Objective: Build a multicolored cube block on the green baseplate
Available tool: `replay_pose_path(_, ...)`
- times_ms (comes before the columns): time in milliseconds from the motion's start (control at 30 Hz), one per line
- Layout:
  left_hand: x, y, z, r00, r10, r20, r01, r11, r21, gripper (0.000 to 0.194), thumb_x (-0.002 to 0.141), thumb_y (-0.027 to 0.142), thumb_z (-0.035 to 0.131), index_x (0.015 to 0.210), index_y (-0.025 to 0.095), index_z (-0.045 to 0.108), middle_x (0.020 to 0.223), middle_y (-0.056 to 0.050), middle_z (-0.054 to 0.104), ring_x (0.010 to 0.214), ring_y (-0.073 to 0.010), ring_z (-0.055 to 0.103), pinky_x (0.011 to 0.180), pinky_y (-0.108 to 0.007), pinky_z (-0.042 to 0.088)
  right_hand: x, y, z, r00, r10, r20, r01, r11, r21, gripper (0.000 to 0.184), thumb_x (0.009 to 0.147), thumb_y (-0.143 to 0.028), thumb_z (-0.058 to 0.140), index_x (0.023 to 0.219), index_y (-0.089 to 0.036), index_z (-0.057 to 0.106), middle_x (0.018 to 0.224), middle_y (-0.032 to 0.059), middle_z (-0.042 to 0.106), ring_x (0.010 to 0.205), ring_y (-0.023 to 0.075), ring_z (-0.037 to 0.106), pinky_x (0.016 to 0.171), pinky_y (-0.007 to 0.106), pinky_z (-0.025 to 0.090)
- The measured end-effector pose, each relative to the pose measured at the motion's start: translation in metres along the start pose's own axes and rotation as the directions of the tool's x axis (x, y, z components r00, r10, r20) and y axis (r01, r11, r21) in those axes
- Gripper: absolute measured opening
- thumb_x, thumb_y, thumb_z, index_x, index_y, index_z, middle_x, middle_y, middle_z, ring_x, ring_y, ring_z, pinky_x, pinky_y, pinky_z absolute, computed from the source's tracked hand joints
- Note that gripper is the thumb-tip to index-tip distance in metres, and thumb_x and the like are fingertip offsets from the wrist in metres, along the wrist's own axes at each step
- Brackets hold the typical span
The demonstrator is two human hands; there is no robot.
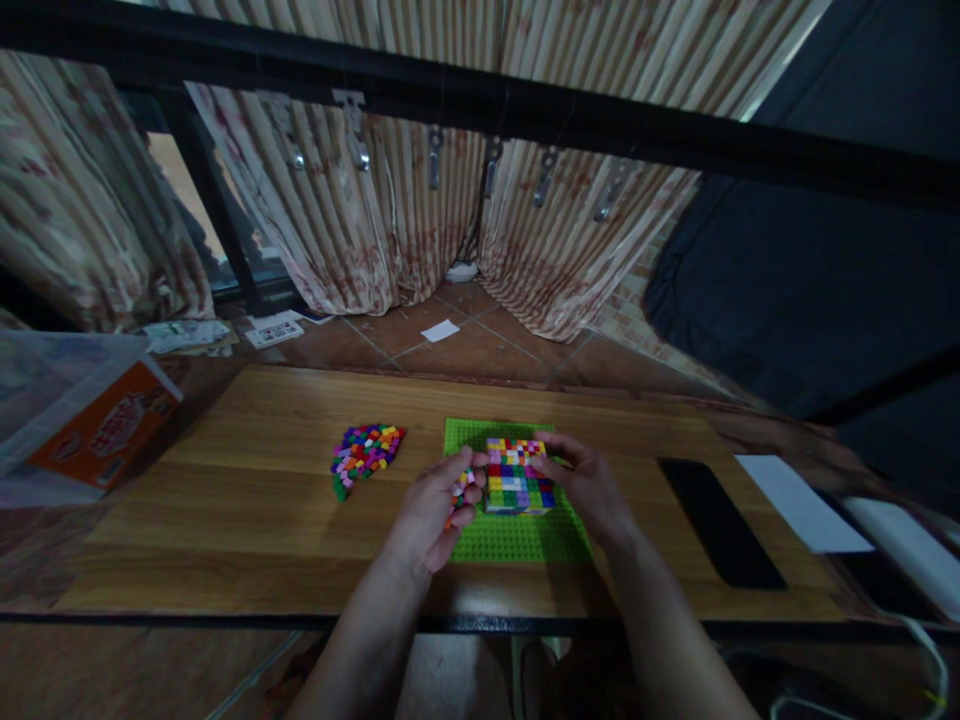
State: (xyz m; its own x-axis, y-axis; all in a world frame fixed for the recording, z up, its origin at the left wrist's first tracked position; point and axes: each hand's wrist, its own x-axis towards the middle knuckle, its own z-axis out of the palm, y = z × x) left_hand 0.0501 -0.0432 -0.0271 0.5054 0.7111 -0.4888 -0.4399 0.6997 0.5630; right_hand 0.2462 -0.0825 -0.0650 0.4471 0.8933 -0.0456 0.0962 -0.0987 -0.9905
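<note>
A block-shaped build of many-coloured toy bricks (517, 485) stands on a green studded baseplate (487, 545). To its left, my left hand (439, 500) is cupped around several small loose bricks (463, 485), its fingertips close to the build's side. My right hand (585, 480) reaches over the build's right side, thumb and fingers bent at its upper edge. Whether a brick sits between those right fingertips is hidden. Further left on the wooden table lies a pile of loose coloured bricks (367, 450).
A black phone-like slab (720, 522) and a white sheet (802, 503) lie at the right of the table (262, 540). A clear plastic bin (67, 410) with an orange label is at the left. A dark bar (480, 90) crosses overhead before striped curtains.
</note>
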Motion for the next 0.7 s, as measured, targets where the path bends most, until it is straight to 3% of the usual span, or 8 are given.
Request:
replay_pose_path(133,-0.0003,-0.0008,-0.0004,1.0,-0.004,0.012,0.004,1.0,0.004,0.019,0.087,0.023,0.056,0.081,0.007,0.064,0.066,0.0,0.046,0.046,-0.0002,0.038,0.033,-0.009,0.017,-0.0015,-0.0005,0.0018,0.997,0.066,0.038,-0.07,0.993,0.092,0.046,0.057,-0.04,0.082,0.097,-0.021,0.072,0.091,0.0041,0.074,0.078,0.0193,0.067,0.079,0.038,0.052)
replay_pose_path(333,0.0,-0.0035,-0.0017,1.0,0.0,0.018,0.001,1.0,-0.029,0.017,0.086,0.022,0.057,0.084,0.007,0.064,0.067,0.0,0.048,0.045,-0.0005,0.039,0.032,-0.009,0.017,-0.0024,0.0014,0.0025,0.997,0.078,0.022,-0.08,0.988,0.132,0.044,0.055,-0.038,0.084,0.095,-0.024,0.073,0.087,0.0023,0.074,0.075,0.0176,0.066,0.074,0.034,0.052)
replay_pose_path(533,0.0009,-0.0007,-0.0041,0.985,-0.108,0.137,0.144,0.947,-0.289,0.02,0.091,0.022,0.047,0.085,0.007,0.061,0.068,-0.001,0.047,0.045,-0.0006,0.042,0.03,-0.008,0.02,-0.0029,0.0035,0.0061,0.999,0.047,0.002,-0.047,0.991,0.125,0.043,0.055,-0.038,0.084,0.095,-0.023,0.073,0.086,0.0022,0.073,0.074,0.0176,0.066,0.072,0.034,0.053)
replay_pose_path(700,0.0009,0.0004,-0.0046,0.976,-0.082,0.201,0.175,0.846,-0.504,0.022,0.093,0.021,0.044,0.086,0.007,0.06,0.069,-0.002,0.048,0.047,-0.002,0.046,0.032,-0.007,0.028,-0.0037,-0.0036,0.0026,0.998,-0.026,-0.056,0.029,0.998,0.05,0.049,0.057,-0.039,0.082,0.102,-0.022,0.071,0.095,0.0051,0.072,0.084,0.0208,0.065,0.078,0.038,0.053)
